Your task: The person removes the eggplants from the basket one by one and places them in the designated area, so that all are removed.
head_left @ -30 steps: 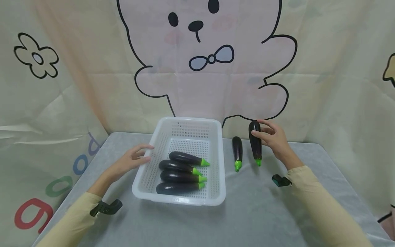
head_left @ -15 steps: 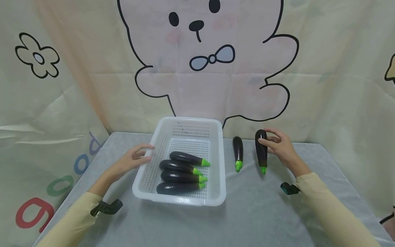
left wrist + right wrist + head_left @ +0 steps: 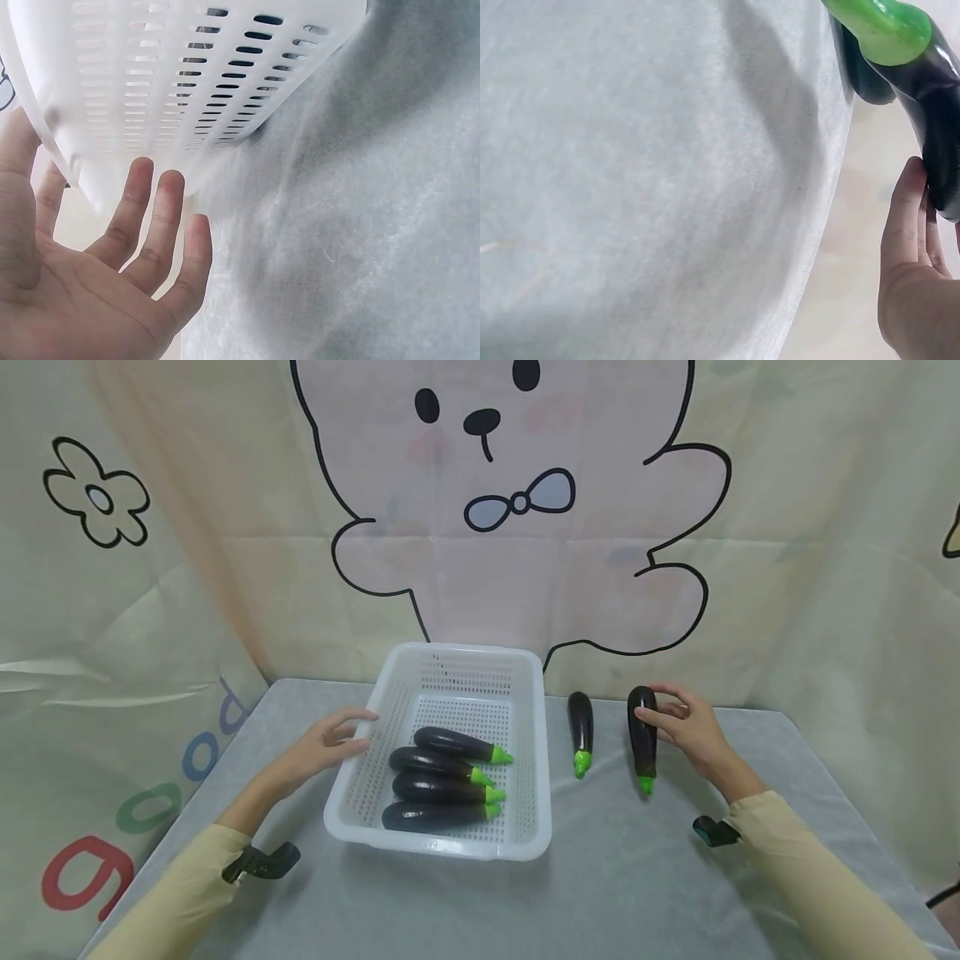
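Observation:
On the left, my left hand (image 3: 321, 745) rests its thumb and index finger on the rim of a white plastic basket (image 3: 347, 793); the left wrist view shows the other fingers spread loosely outside its perforated wall (image 3: 150, 97). Several dark eggplants (image 3: 442, 789) lie side by side inside, green stems to the right. My right hand (image 3: 693, 731) grips another eggplant (image 3: 642, 735) near its rounded end between thumb and fingers, stem toward me. In the right wrist view this eggplant (image 3: 941, 124) is partly cut off by the frame edge. Whether it touches the table cannot be told.
One more eggplant (image 3: 581, 731) lies on the grey cloth-covered table (image 3: 600, 877), between the basket and the held eggplant. Behind the table hangs a curtain (image 3: 495, 577) with a cartoon bear. Dark cameras sit on both wrists.
My right hand has moved right and toward me, carrying the eggplant away from the one beside the basket. My left hand and the basket stay in place.

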Motion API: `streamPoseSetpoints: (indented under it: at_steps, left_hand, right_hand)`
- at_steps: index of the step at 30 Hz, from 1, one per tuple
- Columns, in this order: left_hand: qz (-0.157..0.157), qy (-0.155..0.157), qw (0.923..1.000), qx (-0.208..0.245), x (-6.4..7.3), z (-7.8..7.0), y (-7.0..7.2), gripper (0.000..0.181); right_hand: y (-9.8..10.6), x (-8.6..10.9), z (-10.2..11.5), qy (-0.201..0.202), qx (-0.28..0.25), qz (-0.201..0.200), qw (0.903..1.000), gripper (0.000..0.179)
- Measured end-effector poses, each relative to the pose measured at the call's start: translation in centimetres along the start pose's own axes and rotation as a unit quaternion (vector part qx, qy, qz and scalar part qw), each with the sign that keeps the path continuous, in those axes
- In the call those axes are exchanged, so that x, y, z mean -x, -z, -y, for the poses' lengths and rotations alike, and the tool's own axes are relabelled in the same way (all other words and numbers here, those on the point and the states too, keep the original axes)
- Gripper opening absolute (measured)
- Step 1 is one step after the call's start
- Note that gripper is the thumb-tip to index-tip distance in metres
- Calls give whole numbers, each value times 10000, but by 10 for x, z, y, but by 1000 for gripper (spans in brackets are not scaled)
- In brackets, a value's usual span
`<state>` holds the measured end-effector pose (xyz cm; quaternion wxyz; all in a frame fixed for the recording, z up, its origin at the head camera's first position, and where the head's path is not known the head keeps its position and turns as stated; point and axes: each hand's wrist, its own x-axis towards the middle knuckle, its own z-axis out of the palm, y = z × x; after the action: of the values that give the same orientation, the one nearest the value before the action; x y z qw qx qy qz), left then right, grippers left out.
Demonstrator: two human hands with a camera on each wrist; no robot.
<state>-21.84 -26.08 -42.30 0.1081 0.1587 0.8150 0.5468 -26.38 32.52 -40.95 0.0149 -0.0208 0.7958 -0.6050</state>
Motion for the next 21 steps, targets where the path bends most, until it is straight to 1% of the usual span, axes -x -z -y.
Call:
streamPoseSetpoints:
  at_steps: [4, 9, 13, 21]
  left_hand:
    - [9, -2, 10000, 12, -1, 0, -1, 48]
    - [-7, 13, 10000, 23, 0, 0, -1, 49]
    - [-28, 38, 10000, 15, 0, 0, -1, 50]
    - [-30, 132, 9999, -48, 0, -1, 0, 49]
  right_hand:
    - [0, 2, -3, -27, 62, -6, 10000, 72]
    - [-3, 1, -7, 10, -15, 34, 10000, 70]
    - [-6, -3, -10, 52, -48, 36, 10000, 68]
    - [-15, -13, -12, 137, -302, 136, 9994, 68]
